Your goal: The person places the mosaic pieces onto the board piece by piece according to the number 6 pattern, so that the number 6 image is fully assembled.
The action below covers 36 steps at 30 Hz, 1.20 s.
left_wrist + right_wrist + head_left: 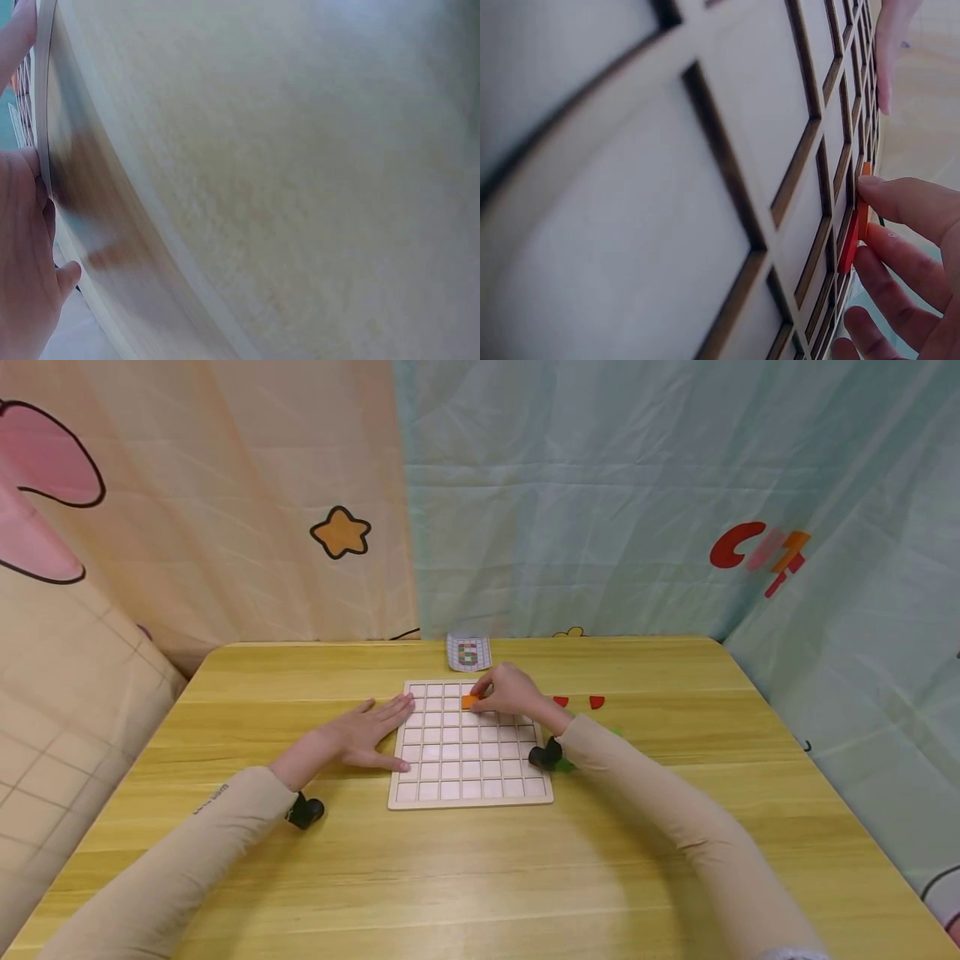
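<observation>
A pale wooden grid board [471,804] with square cells lies on the table. Over one of its upper cells, my right hand [512,692] pinches a small orange square tile [468,702] between thumb and fingers. The right wrist view shows a red piece [848,246] right beside the orange tile, close to the fingertips; whether it is held or lies on the board I cannot tell. My left hand [366,735] is spread with straight fingers at the board's left edge, fingertips and thumb touching the frame. The left wrist view catches only part of this hand [26,255].
Behind the board lies a small card [468,653] printed with a coloured grid pattern. Two red pieces [596,702] lie to the right of the board. Green pieces [564,766] are partly hidden under the right forearm. A curtain [555,527] hangs behind the table.
</observation>
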Motion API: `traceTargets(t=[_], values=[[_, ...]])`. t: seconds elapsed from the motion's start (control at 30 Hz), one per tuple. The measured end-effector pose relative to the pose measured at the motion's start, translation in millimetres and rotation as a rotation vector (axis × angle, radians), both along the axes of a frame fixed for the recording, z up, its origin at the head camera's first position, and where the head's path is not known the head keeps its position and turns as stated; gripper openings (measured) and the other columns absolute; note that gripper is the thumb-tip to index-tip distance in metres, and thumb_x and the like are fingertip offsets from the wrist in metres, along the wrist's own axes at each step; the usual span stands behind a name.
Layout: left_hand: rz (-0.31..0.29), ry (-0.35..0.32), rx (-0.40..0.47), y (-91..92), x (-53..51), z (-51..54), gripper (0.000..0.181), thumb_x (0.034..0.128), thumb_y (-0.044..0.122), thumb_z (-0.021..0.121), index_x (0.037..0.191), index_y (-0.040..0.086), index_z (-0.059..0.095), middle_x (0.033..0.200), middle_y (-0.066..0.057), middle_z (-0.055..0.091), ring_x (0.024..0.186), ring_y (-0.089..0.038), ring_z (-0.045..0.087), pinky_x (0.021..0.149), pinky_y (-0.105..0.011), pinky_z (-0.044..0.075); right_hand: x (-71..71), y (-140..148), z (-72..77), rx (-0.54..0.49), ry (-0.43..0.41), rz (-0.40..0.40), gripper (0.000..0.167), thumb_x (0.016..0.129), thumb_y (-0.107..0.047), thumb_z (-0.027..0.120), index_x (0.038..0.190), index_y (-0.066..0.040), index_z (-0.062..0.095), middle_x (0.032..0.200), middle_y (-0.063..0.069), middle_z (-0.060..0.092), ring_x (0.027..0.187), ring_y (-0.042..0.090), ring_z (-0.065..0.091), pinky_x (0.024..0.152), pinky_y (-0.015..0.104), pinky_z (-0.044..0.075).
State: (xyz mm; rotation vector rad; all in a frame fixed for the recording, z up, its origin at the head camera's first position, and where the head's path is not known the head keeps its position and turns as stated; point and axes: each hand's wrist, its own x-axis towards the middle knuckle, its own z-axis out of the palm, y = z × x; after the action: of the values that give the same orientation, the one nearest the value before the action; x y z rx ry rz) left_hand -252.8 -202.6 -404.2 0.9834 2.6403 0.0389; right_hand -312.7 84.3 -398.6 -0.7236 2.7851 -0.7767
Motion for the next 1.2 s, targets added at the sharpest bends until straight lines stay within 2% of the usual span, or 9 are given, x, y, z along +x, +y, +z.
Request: traceTargets(t=[0.27,0.73,0.93,1.2], values=[[-0.005,0.005,0.010,1.7,1.5,2.8,0.106,0.0847,0.072,0.049,0.155,0.005,0.005,0.163,-0.012,-0.002,0.151,-0.029,0.003,0.119,-0.059,0.008,2.2,-0.9,1.1,-0.003,-0.015,-0.020,0.029,0.078,-0.031,0.080,0.100,-0.012,0.077,0.097,0.002,0.075,0.087,0.015,0.066,0.073,0.026,0.051],[-0.002,0.001,0.000,1.1,1.5,1.7,0.107,0.0840,0.074,0.048,0.155,0.006,0.004,0.163,-0.012,-0.002,0.151,-0.028,0.003,0.119,-0.058,0.008,7.2,8.1,4.1,-0.027,-0.011,-0.021,0.028,0.082,-0.027,0.077,0.106,-0.013,0.074,0.107,0.002,0.073,0.096,0.018,0.065,0.083,0.033,0.053],[-0.002,0.006,0.004,0.3,0.7,-0.6,0.108,0.0834,0.074,0.048,0.155,0.007,0.004,0.163,-0.011,-0.003,0.151,-0.028,0.003,0.119,-0.059,0.008,7.2,15.9,5.6,-0.048,-0.017,-0.027,0.029,0.081,-0.026,0.078,0.107,-0.014,0.074,0.107,0.002,0.072,0.100,0.020,0.062,0.085,0.035,0.052],[0.000,0.004,0.000,0.4,0.3,1.2,0.107,0.0836,0.074,0.047,0.155,0.007,0.004,0.163,-0.011,-0.004,0.151,-0.028,0.002,0.119,-0.058,0.007,3.3,33.2,6.0,-0.065,-0.030,-0.068,0.028,0.082,-0.026,0.076,0.108,-0.015,0.073,0.107,0.002,0.071,0.103,0.020,0.060,0.092,0.037,0.050]])
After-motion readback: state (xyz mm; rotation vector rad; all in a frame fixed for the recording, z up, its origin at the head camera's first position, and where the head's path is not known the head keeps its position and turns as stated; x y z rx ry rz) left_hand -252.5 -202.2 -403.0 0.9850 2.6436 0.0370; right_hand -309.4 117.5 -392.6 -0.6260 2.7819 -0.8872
